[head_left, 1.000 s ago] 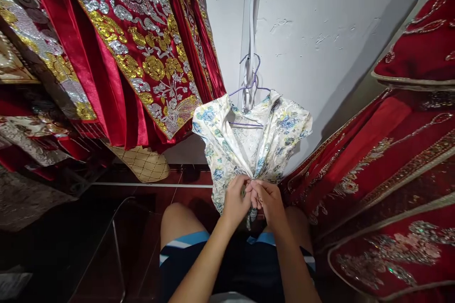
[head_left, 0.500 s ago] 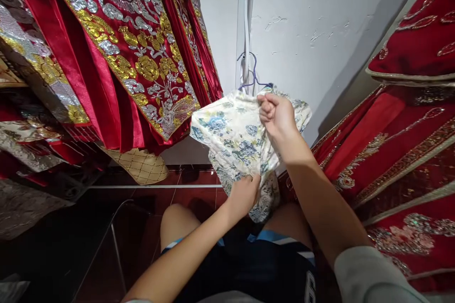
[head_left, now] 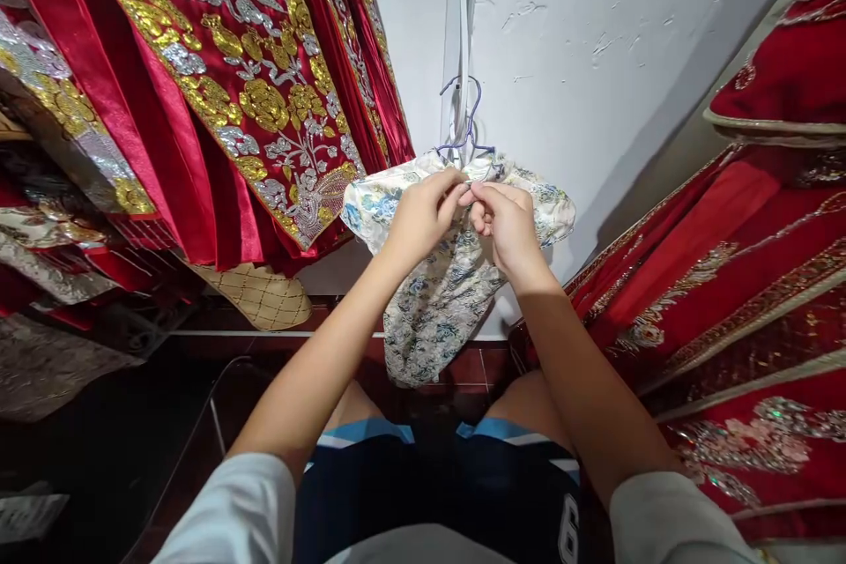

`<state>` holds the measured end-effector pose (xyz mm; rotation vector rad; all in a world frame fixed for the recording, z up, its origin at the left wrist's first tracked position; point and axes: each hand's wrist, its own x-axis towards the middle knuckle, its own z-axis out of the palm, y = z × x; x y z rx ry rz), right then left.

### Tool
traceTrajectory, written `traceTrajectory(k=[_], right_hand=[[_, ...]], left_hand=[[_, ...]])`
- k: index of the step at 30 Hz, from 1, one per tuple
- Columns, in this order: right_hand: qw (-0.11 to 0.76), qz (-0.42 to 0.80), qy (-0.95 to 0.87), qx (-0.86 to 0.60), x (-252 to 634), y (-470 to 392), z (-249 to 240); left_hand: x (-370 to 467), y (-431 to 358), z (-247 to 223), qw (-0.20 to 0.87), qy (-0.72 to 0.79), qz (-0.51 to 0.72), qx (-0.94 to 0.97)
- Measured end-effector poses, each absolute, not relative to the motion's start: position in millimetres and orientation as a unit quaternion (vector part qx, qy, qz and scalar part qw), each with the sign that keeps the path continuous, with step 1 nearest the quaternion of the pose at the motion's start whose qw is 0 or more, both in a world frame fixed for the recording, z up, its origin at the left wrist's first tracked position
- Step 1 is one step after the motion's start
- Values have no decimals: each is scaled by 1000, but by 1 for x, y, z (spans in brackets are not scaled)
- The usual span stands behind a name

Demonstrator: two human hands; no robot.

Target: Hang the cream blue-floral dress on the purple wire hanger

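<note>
A small cream garment (head_left: 436, 300) with blue and yellow flowers hangs on a purple wire hanger (head_left: 466, 119) against the white wall. My left hand (head_left: 419, 216) and my right hand (head_left: 506, 220) are both raised to the garment's collar just under the hanger hook. Their fingertips meet there, pinching the collar fabric between them. The garment's lower part hangs loose below my hands.
Red garments with gold and silver embroidery (head_left: 218, 79) hang close on the left. More red embroidered cloth (head_left: 740, 282) crowds the right side. A quilted beige piece (head_left: 264, 300) hangs low at the left. The floor (head_left: 463, 370) is dark red tile. My knees are below.
Both hands rose from the garment's lower front to its collar: first the right, then the left. The open front now lies closed.
</note>
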<state>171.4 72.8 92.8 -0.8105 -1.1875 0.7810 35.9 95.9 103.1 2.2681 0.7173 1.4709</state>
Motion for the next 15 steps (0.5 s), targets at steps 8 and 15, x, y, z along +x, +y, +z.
traceTrajectory(k=[8, 15], right_hand=[[634, 386, -493, -454, 167, 84, 21], [649, 474, -430, -412, 150, 38, -21]], left_hand=[[4, 129, 121, 164, 292, 730, 595], [-64, 157, 55, 547, 256, 777, 179]])
